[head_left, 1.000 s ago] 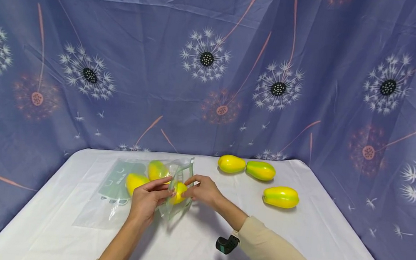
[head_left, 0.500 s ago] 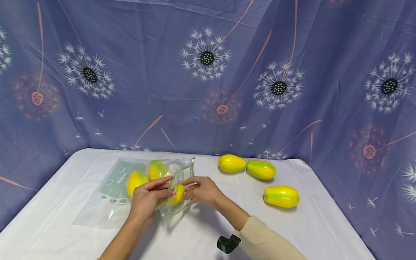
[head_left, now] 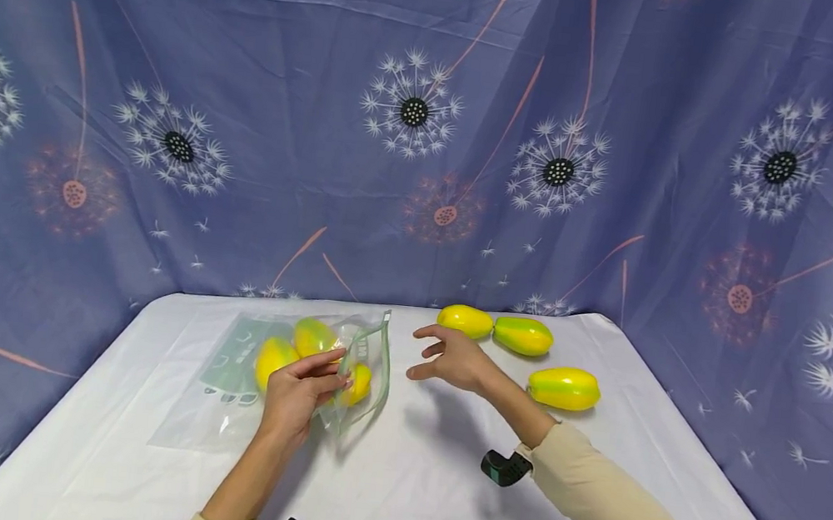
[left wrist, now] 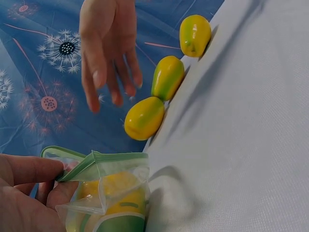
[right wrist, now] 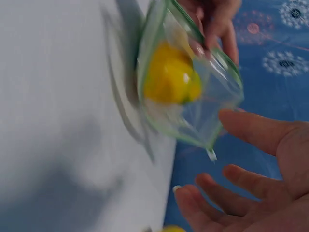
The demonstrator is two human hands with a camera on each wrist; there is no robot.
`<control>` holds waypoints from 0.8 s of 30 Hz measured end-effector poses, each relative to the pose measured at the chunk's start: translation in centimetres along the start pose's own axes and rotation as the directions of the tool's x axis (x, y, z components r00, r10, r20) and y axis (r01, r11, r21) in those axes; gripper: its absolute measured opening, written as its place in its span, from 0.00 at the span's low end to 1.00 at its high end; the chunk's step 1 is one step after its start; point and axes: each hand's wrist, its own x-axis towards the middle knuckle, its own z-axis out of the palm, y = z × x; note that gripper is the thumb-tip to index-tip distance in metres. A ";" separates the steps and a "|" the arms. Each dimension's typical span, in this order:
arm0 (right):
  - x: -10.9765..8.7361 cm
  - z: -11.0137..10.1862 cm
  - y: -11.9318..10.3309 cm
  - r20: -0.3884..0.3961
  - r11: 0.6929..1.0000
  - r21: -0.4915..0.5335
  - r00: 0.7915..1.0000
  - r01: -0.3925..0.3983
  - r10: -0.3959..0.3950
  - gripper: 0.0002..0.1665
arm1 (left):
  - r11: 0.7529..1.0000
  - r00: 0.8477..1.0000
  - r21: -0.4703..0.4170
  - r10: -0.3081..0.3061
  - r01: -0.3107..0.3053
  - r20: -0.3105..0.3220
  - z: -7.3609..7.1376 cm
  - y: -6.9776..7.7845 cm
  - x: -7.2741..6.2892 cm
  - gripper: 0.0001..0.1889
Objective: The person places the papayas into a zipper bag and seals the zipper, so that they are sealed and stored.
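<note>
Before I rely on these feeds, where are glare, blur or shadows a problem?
Head view: small glare patches on the clear bag, and a soft shadow of the right hand on the white cloth; right wrist view: dim, with the bagged fruit blurred; left wrist view: also dim, but the loose fruits look fairly sharp.

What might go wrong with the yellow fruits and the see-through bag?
The green-rimmed clear plastic bag gapes open, so the yellow oval fruit just inside its mouth might roll out.

Only the left hand pinches the bag; if it slips, the mouth could flop shut.

A shiny yellow-green oval fruit near the white table's back edge might roll if bumped.
</note>
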 end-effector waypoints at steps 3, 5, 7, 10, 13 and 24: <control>-0.6 -2.1 0.4 0.008 0.998 -0.063 1.000 0.009 -0.009 0.43 | 1.000 1.000 0.004 -0.002 0.002 -0.004 0.0 0.1 0.0 0.23; -1.0 -3.4 0.9 0.013 0.994 -0.110 1.000 0.014 -0.012 0.43 | 1.000 1.000 0.004 -0.002 0.002 -0.003 0.0 0.1 0.0 0.23; -1.4 -4.6 1.4 0.017 0.988 -0.153 1.000 0.017 -0.014 0.43 | 1.000 1.000 0.002 -0.002 0.002 -0.003 0.0 0.1 0.0 0.23; -2.1 -6.4 2.2 0.019 0.979 -0.203 1.000 0.009 -0.005 0.44 | 1.000 1.000 0.000 0.000 0.000 -0.006 0.0 0.1 -0.1 0.23; -2.9 -8.3 2.9 0.011 0.971 -0.237 1.000 -0.014 0.017 0.48 | 1.000 1.000 0.002 0.002 -0.002 -0.001 0.0 0.2 -0.1 0.23; -5.8 -13.8 6.9 0.012 0.948 -0.313 0.998 -0.050 0.057 0.62 | 1.000 1.000 0.009 0.016 -0.016 0.008 -0.1 0.5 -0.2 0.23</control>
